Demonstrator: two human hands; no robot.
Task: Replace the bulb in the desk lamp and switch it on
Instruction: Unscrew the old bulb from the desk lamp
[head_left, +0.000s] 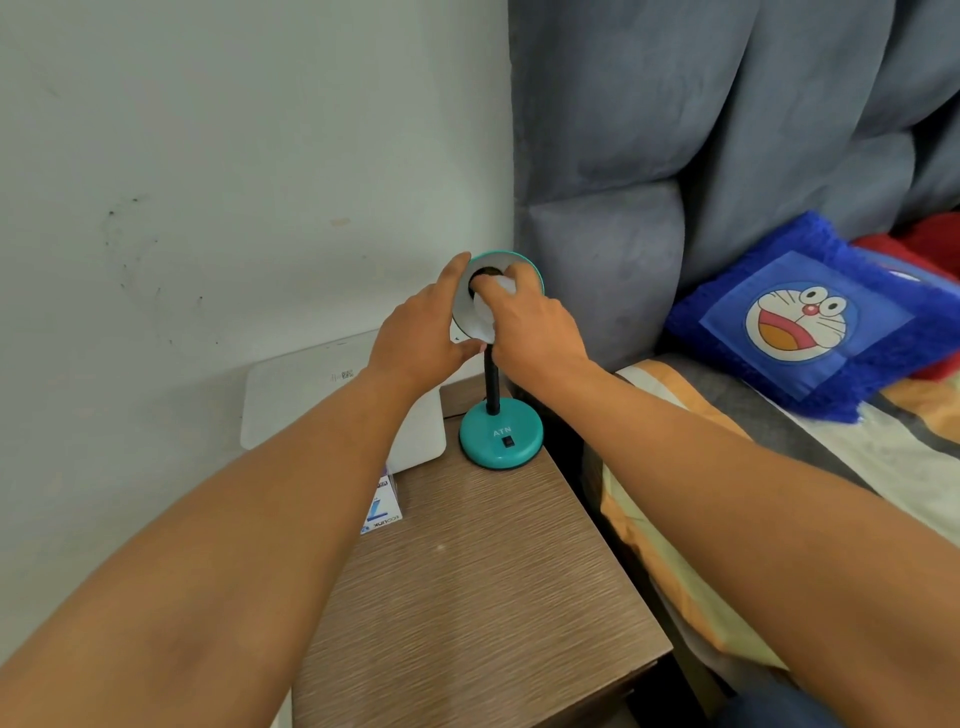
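A small teal desk lamp stands at the back of a wooden bedside table (483, 582). Its round base (500, 439) carries a black switch (507, 442), and a black neck (492, 382) rises to the shade (470, 319), whose white inside faces me. My left hand (423, 332) grips the shade's left rim. My right hand (530, 319) is closed around a white bulb (503, 284) at the dark socket in the shade's middle. Most of the bulb is hidden by my fingers.
A white flat device (301, 395) leans against the wall behind the table. A small bulb box (383, 506) lies by the table's left edge. To the right are a grey padded headboard (597, 260), a bed and a blue cartoon cushion (800, 317).
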